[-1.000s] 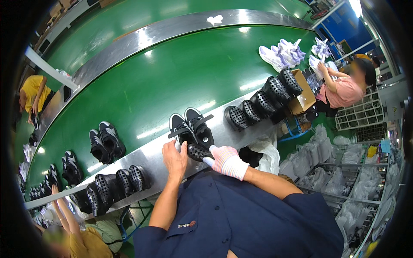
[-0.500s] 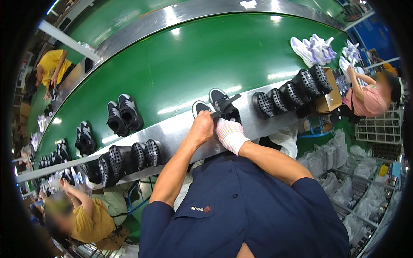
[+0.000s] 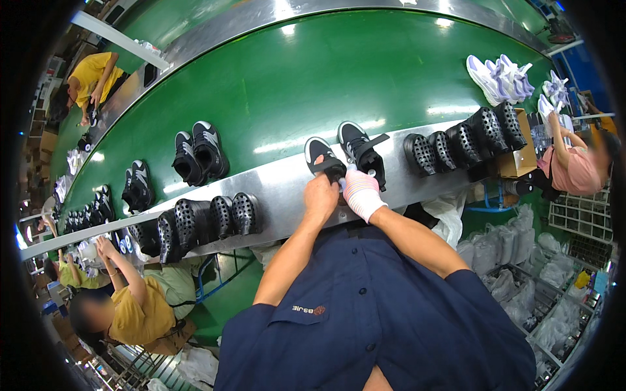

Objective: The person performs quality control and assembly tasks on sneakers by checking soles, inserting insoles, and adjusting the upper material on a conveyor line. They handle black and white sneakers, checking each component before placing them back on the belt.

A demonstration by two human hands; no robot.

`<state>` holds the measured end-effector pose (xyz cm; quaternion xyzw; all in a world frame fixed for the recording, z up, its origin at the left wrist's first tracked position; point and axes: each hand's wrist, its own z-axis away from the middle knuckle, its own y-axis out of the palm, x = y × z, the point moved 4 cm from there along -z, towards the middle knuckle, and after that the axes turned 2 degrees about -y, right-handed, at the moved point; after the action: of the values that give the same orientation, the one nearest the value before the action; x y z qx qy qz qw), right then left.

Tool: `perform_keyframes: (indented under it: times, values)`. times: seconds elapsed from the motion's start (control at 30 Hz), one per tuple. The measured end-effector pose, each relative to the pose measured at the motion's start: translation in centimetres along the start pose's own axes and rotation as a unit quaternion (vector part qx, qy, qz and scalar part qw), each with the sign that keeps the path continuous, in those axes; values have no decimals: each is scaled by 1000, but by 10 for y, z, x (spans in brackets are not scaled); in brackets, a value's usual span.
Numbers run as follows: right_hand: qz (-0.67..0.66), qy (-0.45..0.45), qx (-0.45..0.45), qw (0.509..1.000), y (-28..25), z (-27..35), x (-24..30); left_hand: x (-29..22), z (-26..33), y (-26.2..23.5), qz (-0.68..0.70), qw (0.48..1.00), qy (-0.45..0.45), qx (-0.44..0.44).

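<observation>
Two forearms reach up from a navy shirt (image 3: pixel 358 303) at the lower middle of the frame. The bare left hand (image 3: pixel 321 195) is curled, its fingers closed on the upper of the left black-and-grey sneaker (image 3: pixel 318 150), which lies directly above that hand in the frame, toe pointing up. The right hand (image 3: pixel 362 195), in a striped white glove, is partly closed between the heel ends of the two shoes; its fingertips are too hidden to tell what they grip. The right black-and-grey sneaker (image 3: pixel 354 138) lies just above that hand, beside its mate, a dark strap (image 3: pixel 377 141) jutting toward the upper right.

Both shoes sit around the steel edge of the green-topped table (image 3: pixel 280 98). Along that edge, perforated black shoe forms (image 3: pixel 186 221) stand left of the hands, and another row of black forms (image 3: pixel 464 144) stands right, next to an open carton (image 3: pixel 520 156). A co-worker in a mustard top (image 3: pixel 147 313) sits at lower left; clear plastic bags (image 3: pixel 512 234) fill the right side.

Farther off, a pair of dark sneakers (image 3: pixel 210 151) rests left of centre, white-and-lavender sneakers (image 3: pixel 486 78) at upper right near a co-worker in pink (image 3: pixel 574 166), and a person in yellow (image 3: pixel 98 70) bends at upper left.
</observation>
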<state>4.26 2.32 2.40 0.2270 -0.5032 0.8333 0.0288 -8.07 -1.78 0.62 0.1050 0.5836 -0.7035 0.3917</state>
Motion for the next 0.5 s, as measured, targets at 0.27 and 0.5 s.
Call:
perform_keyframes:
  times: [0.27,0.5]
  values:
    - [-21,43,-31,998,2,-7,-4,18,-3,-3,31,999,16,-33]
    - [-89,85,32,992,43,-11,-14,4,22,-17,8,982,42,-183]
